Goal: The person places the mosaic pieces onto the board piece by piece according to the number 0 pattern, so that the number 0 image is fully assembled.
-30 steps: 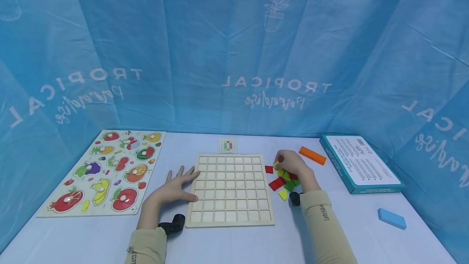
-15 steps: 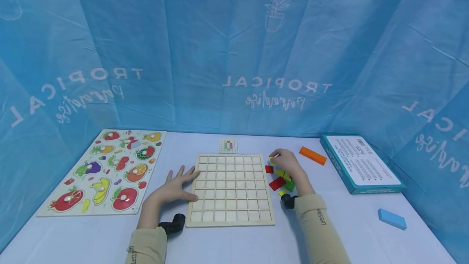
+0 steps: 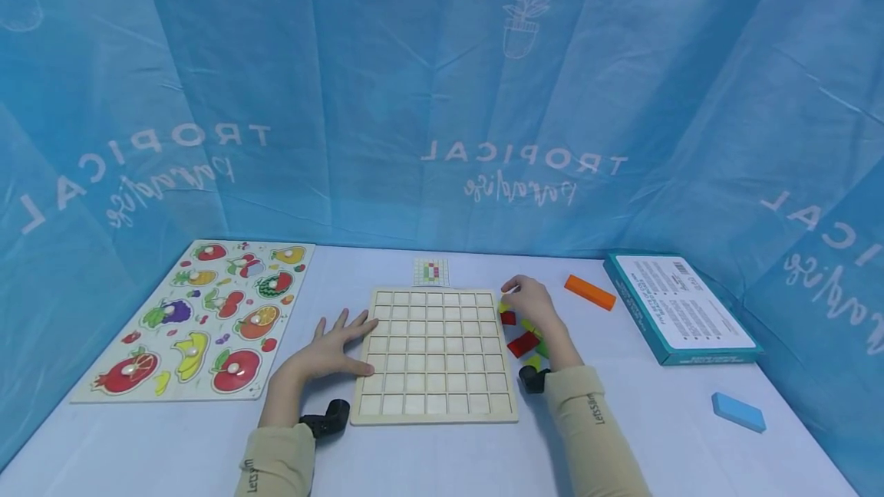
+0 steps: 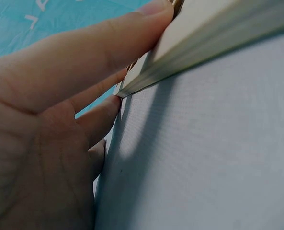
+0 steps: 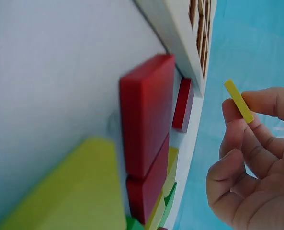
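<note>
A wooden grid board (image 3: 435, 419) with square cells lies mid-table. My left hand (image 3: 330, 351) rests at its left edge, fingers spread; in the left wrist view the thumb (image 4: 132, 33) touches the board's rim. Between thumb and fingertips my right hand (image 5: 256, 158) pinches a yellow tile (image 5: 239, 101), raised over the table by the board's right side. Below that hand lies a loose pile of tiles: red tiles (image 5: 146, 115), a yellow tile (image 5: 70, 191) and green ones (image 5: 169, 205), partly hidden by the hand in the head view.
A small pattern card (image 3: 431, 272) lies behind the board. At left is a fruit knob puzzle (image 3: 200, 320). To the right are an orange block (image 3: 590, 292), a teal box (image 3: 684, 305) and a blue block (image 3: 738, 412). A blue curtain (image 3: 359, 98) hangs behind.
My right hand has lifted the yellow tile from the pile and moved left, toward the board's upper right corner. The left hand stays at the board's edge.
</note>
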{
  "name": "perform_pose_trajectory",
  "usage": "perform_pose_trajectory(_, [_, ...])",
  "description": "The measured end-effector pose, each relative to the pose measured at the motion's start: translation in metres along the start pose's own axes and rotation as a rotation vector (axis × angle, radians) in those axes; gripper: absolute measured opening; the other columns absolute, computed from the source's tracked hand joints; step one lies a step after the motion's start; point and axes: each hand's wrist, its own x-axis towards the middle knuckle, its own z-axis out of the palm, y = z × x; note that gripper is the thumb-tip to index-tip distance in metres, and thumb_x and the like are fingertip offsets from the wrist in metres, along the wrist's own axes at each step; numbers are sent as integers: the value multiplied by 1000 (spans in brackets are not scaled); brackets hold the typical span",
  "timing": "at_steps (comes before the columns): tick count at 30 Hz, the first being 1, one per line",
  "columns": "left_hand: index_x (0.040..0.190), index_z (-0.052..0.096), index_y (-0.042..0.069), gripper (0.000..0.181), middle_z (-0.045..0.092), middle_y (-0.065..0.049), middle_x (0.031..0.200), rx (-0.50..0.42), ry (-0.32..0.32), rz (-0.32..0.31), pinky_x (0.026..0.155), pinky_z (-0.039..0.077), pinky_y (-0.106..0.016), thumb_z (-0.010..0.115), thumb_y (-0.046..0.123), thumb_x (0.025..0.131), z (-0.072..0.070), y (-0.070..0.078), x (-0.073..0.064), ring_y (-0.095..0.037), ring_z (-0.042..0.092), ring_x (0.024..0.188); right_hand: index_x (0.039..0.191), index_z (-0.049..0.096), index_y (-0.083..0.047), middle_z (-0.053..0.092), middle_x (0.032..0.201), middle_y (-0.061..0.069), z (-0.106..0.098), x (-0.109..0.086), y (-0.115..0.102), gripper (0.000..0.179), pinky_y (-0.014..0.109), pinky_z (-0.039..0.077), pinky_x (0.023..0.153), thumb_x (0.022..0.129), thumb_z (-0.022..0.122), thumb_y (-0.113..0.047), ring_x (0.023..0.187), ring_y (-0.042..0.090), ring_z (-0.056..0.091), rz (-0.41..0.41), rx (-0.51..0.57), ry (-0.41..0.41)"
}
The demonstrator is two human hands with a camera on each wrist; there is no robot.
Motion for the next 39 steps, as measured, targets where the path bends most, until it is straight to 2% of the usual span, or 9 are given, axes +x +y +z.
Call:
perform_pose_trajectory(4, [141, 38, 6, 88, 20, -19, 151, 0, 0, 0, 109, -14, -55, 77, 32, 66, 0, 0, 0, -41, -3, 139, 106, 64, -4, 62, 102, 13, 4, -1, -1, 25, 33, 47, 72, 84, 58, -11, 84, 24, 54, -19, 63, -13])
perform_pose_trajectory(11, [141, 38, 6, 88, 20, -19, 151, -1, 1, -7, 110, -13, -55, 77, 32, 66, 1, 0, -1, -41, -3, 139, 101, 67, -5, 59, 94, 11, 8, -1, -1, 19, 25, 38, 55, 84, 58, -10, 66, 18, 45, -30, 111, -35])
perform_pose_trajectory(14, [141, 38, 7, 88, 20, -19, 151, -1, -1, -8, 110, -13, -55, 77, 32, 66, 1, 0, -1, -41, -3, 139, 100, 66, -5, 59, 96, 11, 9, -1, -2, 18, 26, 42, 58, 85, 59, -12, 69, 20, 49, -24, 142, -49])
perform_pose_trajectory(19, [141, 38, 6, 88, 19, -19, 151, -4, -2, -5, 109, -14, -55, 77, 33, 66, 1, -1, 0, -41, -3, 139, 97, 65, -4, 62, 93, 12, 10, -1, -6, 16, 33, 50, 70, 84, 62, -13, 79, 24, 57, -35, 183, -55])
perform_pose_trajectory(27, [141, 38, 7, 89, 19, -19, 151, 3, -2, -1, 110, -13, -55, 77, 34, 66, 0, -2, 1, -41, -3, 139, 93, 64, -5, 62, 90, 8, 15, 0, -12, 13, 31, 50, 68, 84, 63, -14, 77, 22, 56, -49, 170, -58])
perform_pose_trajectory(32, [141, 38, 7, 89, 19, -19, 151, -11, -3, 1, 109, -14, -55, 77, 34, 66, 1, -2, 1, -41, -4, 139, 92, 65, -5, 62, 88, 8, 19, -1, -17, 12, 33, 51, 69, 84, 63, -13, 76, 23, 58, -80, 208, -66])
perform_pose_trajectory(39, [141, 38, 7, 89, 19, -18, 151, -12, -2, 0, 109, -14, -55, 77, 33, 66, 0, -2, 0, -41, -4, 139, 93, 65, -4, 62, 87, 9, 25, -2, -29, 12, 35, 52, 70, 84, 63, -11, 75, 22, 59, -78, 205, -67])
